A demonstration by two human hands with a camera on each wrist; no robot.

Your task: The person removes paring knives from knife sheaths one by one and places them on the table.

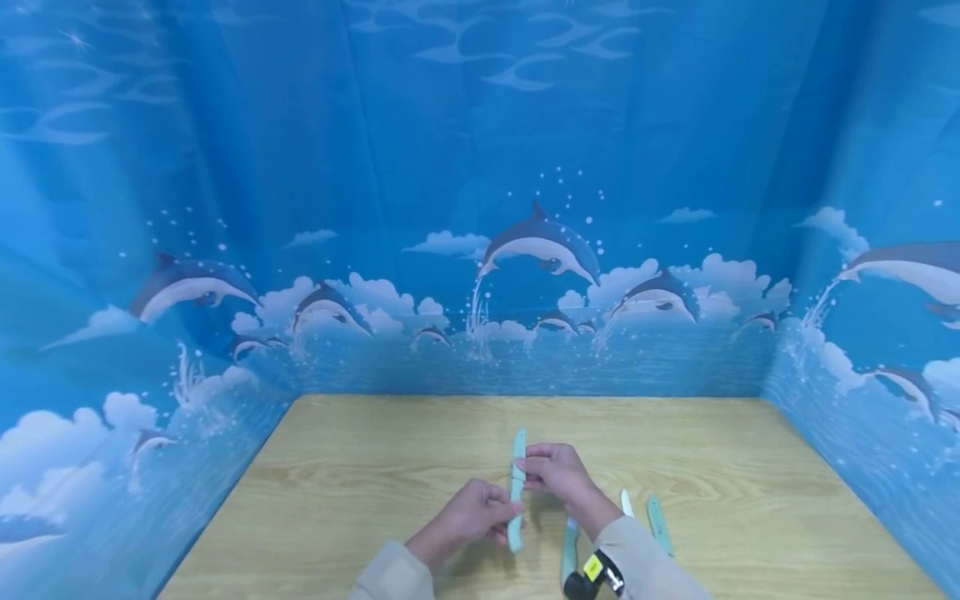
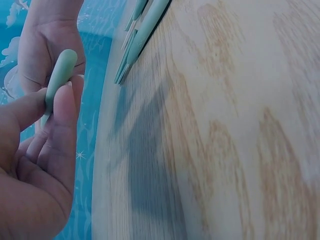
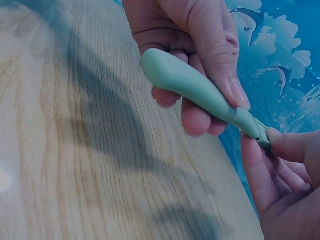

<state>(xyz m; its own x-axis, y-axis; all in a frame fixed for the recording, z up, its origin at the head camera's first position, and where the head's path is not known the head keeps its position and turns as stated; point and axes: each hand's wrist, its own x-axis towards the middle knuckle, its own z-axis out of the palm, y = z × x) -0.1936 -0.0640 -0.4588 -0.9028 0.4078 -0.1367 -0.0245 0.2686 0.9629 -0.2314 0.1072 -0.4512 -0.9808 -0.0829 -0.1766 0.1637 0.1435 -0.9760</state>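
Mid-table in the head view, a mint-green knife is held up lengthwise between both hands, its blade hidden in a matching sheath. My left hand grips the handle with thumb and fingers. Just beyond it, my right hand pinches the sheath. The right wrist view shows the rounded handle angled across the left fingers, with the right thumb and forefinger at the joint where the sheath meets it. Seen end-on in the left wrist view, the handle pokes out above the left thumb.
Beside and under the right forearm lie a green handle, a pale blade and a flat green sheath on the wooden table. Blue dolphin-print curtains enclose the back and sides.
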